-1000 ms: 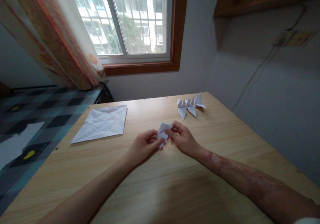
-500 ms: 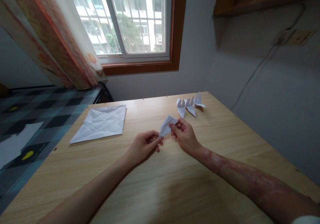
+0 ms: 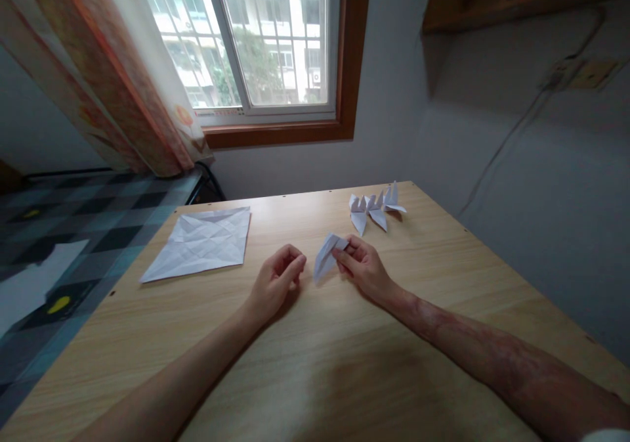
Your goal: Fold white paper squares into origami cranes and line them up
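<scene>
A small folded white paper piece (image 3: 327, 254) is pinched at its upper end by my right hand (image 3: 362, 268), just above the wooden table (image 3: 315, 363). My left hand (image 3: 275, 283) rests on the table a little to the left of the piece, fingers loosely curled, touching no paper. A creased white square sheet (image 3: 201, 242) lies flat at the left of the table. Several finished folded paper shapes (image 3: 375, 208) stand in a cluster beyond my right hand.
A wall runs close along the table's right side. Behind the table are a window with a wooden frame (image 3: 290, 130) and a patterned curtain (image 3: 113, 67). A bed with a checked cover (image 3: 54, 238) lies to the left.
My left hand has let go of the folded piece and drawn slightly left. My right hand alone now holds it and has lowered it toward the table.
</scene>
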A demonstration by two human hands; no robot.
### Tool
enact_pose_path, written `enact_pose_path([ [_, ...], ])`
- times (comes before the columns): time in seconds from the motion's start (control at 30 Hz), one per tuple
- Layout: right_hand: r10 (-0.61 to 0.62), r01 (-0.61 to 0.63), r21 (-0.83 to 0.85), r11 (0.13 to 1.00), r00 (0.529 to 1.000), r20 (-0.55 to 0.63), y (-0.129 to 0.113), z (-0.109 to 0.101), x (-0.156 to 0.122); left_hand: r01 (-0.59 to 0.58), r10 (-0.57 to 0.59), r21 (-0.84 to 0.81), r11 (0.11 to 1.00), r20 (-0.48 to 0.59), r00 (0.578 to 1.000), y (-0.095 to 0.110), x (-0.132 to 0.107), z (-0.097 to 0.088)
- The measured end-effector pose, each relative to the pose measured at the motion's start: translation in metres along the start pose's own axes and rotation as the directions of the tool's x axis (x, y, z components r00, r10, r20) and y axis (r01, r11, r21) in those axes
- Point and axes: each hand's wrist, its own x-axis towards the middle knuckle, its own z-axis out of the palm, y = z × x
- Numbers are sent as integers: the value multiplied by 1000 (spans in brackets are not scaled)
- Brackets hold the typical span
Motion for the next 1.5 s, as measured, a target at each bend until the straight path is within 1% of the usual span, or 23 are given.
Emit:
enact_pose_path([
  [0.07,13,-11,-27,1000,996,92,-2,3,-2,-15,15,-1,1000,6,1000,1,3,1],
  [0.13,21,-14,-48,999,990,137,-4,5,-4,-2,4,-25,1000,53,999,2,4,3],
  [0.3,39,-29,-66,997,989,144,-7,6,-3,45,-37,-68,997,117,992,2,2,5],
  [0.43,36,-34,-20,999,989,142,-5,7,-4,51,-38,-63,997,190,981,1,-2,5],
  [0.5,31,-30,-10,999,991,133,-4,7,-4,9,-10,6,1000,181,983,3,-3,6],
  [0.53,22,-19,-21,1000,991,129,-3,7,-4,-29,20,53,998,169,985,5,-4,7],
  [0.6,-14,23,-68,997,992,129,-4,6,-4,-132,111,144,981,145,983,9,-4,8],
  [0.67,-56,74,-120,990,988,147,-6,5,-4,-222,198,210,952,129,972,11,-4,8],
  [0.73,-94,121,-170,978,982,162,-9,5,-4,-262,242,242,934,112,964,12,-4,9],
  [0.87,-165,200,-224,954,972,167,-13,5,-4,-270,248,243,932,121,961,11,-3,10],
  [0.97,-178,214,-222,951,969,174,-13,6,-5,-279,260,248,928,109,960,10,-4,12],
  [1.07,-165,202,-219,955,970,179,-13,5,-6,-241,234,261,935,59,971,9,-5,12],
  [1.13,-145,190,-232,954,970,197,-15,5,-7,-211,216,257,943,6,976,7,-5,12],
  [1.23,-140,202,-279,939,964,226,-19,3,-9,-203,220,220,954,-56,974,5,-4,11],
  [1.3,-169,236,-290,927,956,239,-21,3,-10,-205,217,220,954,-36,975,5,-4,10],
  [1.37,-205,273,-305,912,950,237,-22,3,-11,-199,203,241,950,10,979,6,-3,9],
  [1.43,-232,293,-353,888,951,206,-21,4,-12,-184,179,261,948,43,983,8,-4,8],
  [1.5,-237,283,-401,871,958,162,-19,6,-11,-164,156,261,951,51,986,8,-4,8],
])
